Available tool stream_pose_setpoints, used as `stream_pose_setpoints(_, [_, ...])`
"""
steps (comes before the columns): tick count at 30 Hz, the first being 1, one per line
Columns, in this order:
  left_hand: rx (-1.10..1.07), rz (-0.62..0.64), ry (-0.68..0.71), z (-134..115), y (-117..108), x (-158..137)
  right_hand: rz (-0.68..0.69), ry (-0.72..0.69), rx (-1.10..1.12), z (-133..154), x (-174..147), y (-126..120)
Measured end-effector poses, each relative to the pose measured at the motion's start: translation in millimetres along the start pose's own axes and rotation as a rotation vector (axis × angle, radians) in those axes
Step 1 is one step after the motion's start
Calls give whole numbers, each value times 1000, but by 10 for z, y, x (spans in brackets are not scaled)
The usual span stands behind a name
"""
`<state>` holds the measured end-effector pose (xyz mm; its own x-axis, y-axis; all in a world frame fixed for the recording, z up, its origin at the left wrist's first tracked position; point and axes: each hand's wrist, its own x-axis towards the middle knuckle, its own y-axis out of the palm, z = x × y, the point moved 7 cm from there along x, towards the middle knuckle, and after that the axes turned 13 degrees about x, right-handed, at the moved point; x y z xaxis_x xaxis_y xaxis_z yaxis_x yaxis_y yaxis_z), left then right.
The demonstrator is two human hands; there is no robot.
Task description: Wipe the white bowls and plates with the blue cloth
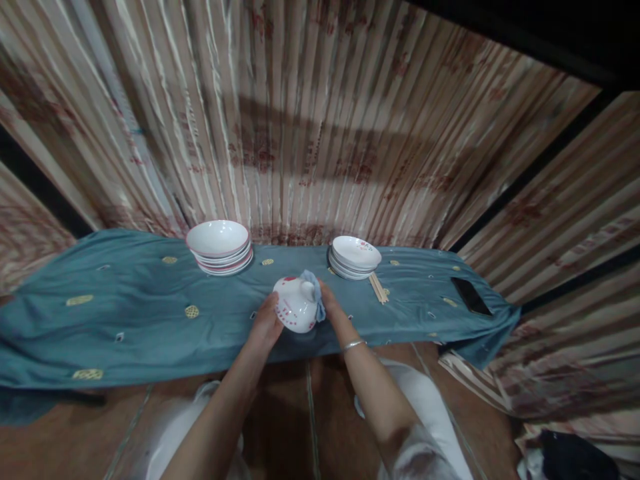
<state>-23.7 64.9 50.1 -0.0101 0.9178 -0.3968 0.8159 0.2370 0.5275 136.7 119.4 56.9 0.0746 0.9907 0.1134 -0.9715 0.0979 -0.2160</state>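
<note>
A white bowl (296,308) with red decoration is held above the front edge of the table, tilted so its underside and foot ring face up. My left hand (269,321) grips its left rim. On the other side my right hand (327,300) presses a light blue cloth (319,297) against the bowl; the fingers are mostly hidden behind the cloth and bowl. Behind it to the left stands a stack of white bowls (220,241) with pink rims. Back right of the held bowl is a stack of white dishes (356,253).
Wooden chopsticks (379,288) lie beside the right stack. A black phone (471,296) rests at the table's right end. A green patterned cloth (150,320) covers the narrow table. Pleated curtains (300,133) hang close behind, with dark bars at both sides.
</note>
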Motion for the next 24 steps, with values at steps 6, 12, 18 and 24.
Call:
stream_pose_setpoints(6, [-78, -20, -10, -13, 31, -12, -145, 37, 119, -76, -252, -30])
stream_pose_setpoints(12, [-113, -32, -28, -51, 69, -87, -295, 31, 190, -183, -561, 32])
stream_pose_setpoints(18, [-141, -9, -69, -71, 159, -170, -467, -52, 177, -110, -869, 118])
stream_pose_setpoints(24, [-192, -6, -131, -25, 225, -235, -447, -200, -50, 230, -1053, 233])
